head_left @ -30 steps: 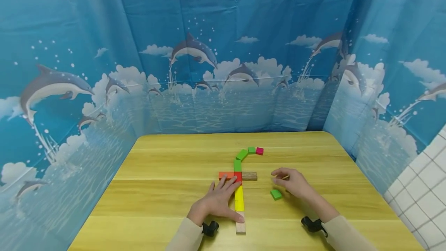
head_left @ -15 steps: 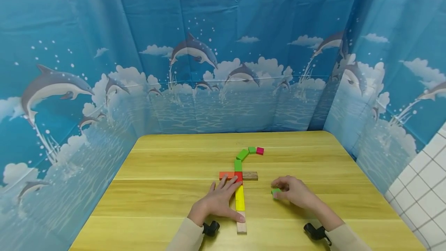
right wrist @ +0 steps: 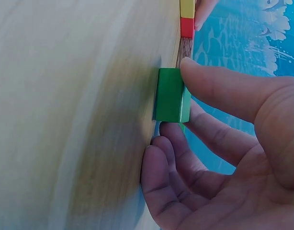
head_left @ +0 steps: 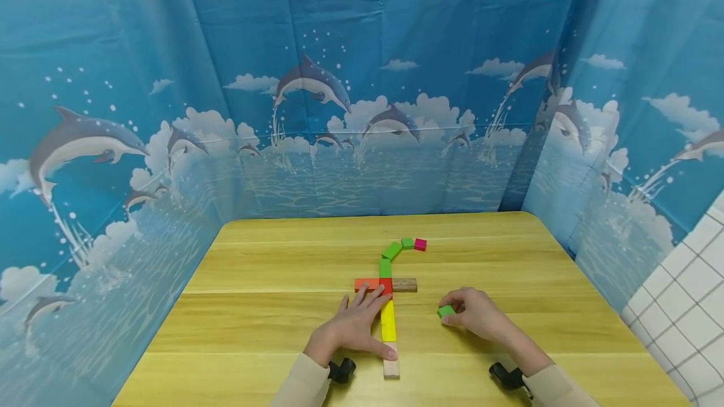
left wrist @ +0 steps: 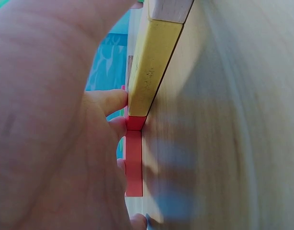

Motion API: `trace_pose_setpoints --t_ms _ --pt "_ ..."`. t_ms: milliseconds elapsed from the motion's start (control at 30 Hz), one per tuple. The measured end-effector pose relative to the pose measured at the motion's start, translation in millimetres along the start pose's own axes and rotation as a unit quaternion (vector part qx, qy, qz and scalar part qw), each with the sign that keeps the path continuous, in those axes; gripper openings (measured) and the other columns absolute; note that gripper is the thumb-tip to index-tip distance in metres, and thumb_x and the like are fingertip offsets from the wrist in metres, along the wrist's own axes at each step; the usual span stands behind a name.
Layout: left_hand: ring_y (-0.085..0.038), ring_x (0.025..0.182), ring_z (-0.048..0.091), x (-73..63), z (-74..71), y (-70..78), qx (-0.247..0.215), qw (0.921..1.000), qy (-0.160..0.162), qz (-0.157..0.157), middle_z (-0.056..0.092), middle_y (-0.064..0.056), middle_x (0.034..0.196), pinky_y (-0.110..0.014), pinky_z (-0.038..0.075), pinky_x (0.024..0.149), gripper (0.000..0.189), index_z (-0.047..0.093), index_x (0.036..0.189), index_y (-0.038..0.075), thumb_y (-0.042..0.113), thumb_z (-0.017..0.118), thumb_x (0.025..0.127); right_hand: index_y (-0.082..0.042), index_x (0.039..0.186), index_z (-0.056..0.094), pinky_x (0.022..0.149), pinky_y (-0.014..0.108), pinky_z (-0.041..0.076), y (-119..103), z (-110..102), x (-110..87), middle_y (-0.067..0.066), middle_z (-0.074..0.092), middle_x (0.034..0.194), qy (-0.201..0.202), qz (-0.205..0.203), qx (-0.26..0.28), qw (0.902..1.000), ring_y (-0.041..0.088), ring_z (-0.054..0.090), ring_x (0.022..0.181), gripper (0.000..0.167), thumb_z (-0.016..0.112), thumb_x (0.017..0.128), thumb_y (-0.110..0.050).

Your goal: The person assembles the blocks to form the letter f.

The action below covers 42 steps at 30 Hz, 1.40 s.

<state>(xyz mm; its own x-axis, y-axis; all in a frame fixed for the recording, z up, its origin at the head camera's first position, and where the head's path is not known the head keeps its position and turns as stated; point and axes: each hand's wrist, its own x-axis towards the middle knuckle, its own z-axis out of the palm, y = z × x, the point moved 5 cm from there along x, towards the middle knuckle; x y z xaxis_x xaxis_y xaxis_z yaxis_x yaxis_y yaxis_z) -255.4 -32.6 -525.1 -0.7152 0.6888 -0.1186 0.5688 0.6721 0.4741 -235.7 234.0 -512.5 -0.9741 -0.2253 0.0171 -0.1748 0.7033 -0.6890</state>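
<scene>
My right hand (head_left: 477, 314) pinches a small green block (head_left: 445, 311) between thumb and fingers, right of the row of blocks. In the right wrist view the thumb lies on one edge of that green block (right wrist: 170, 96), close over the table. My left hand (head_left: 352, 326) is spread with fingers extended, its fingertips at the red block (head_left: 386, 284) and its thumb on the pale wooden block (head_left: 391, 369). Between these lies a long yellow block (head_left: 388, 322). An orange-red block (head_left: 364, 283) and a brown wooden block (head_left: 405, 284) stick out as side arms.
Beyond the red block, a green block (head_left: 385, 267), a slanted green block (head_left: 392, 250) and a smaller green one (head_left: 408, 243) curve right to a magenta block (head_left: 420, 244). Everything lies on a wood-grain table (head_left: 271, 306), with a dolphin-print curtain (head_left: 362, 168) behind.
The right hand has come down to the loose green block and pinches it; a second ago it hovered above and beside it. My left hand and the joined blocks stay in place.
</scene>
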Motion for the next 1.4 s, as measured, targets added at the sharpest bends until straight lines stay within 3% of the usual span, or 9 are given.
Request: trace_pose_setpoints --t_ms 467,833,1067,1400 --pt "-0.031 0.154 -0.002 0.6 2.3 -2.0 -0.003 1.0 -0.005 -0.004 0.006 0.004 0.169 -0.068 0.004 0.115 0.112 0.019 0.163 0.028 0.074 0.072 0.076 -0.013 0.099 0.072 0.065 0.031 0.044 -6 3 1.2 0.003 0.059 0.089 0.012 0.014 0.006 0.9998 0.019 0.05 0.079 0.022 0.084 0.081 -0.009" --pt "-0.03 0.154 -0.004 2.6 0.2 -0.4 0.006 1.0 0.001 -0.006 0.005 0.006 0.169 -0.068 0.003 0.115 0.113 0.018 0.163 0.029 0.076 0.07 0.075 -0.014 0.099 0.073 0.064 0.031 0.048 -7 2 6.9 -0.002 0.063 0.086 0.003 -0.009 0.007 0.9999 0.018 0.056 0.077 0.02 0.085 0.082 -0.012" --pt "-0.029 0.154 -0.003 3.1 0.6 0.0 0.007 1.0 0.002 -0.006 0.005 0.006 0.169 -0.067 0.004 0.116 0.113 0.018 0.163 0.029 0.077 0.07 0.075 -0.01 0.101 0.074 0.056 0.032 0.052 -6 -2 8.8 0.003 0.062 0.085 0.003 -0.007 0.043 0.999 0.02 0.059 0.07 0.013 0.076 0.089 -0.007" --pt "-0.03 0.154 -0.003 1.9 2.4 0.1 -0.002 1.0 -0.002 -0.003 0.005 0.006 0.169 -0.068 0.003 0.115 0.113 0.019 0.163 0.029 0.076 0.071 0.075 -0.004 0.109 0.072 0.064 0.037 0.057 0 -11 16.4 0.008 0.063 0.092 0.027 0.012 0.097 0.9949 0.022 0.065 0.078 0.017 0.073 0.093 -0.008"
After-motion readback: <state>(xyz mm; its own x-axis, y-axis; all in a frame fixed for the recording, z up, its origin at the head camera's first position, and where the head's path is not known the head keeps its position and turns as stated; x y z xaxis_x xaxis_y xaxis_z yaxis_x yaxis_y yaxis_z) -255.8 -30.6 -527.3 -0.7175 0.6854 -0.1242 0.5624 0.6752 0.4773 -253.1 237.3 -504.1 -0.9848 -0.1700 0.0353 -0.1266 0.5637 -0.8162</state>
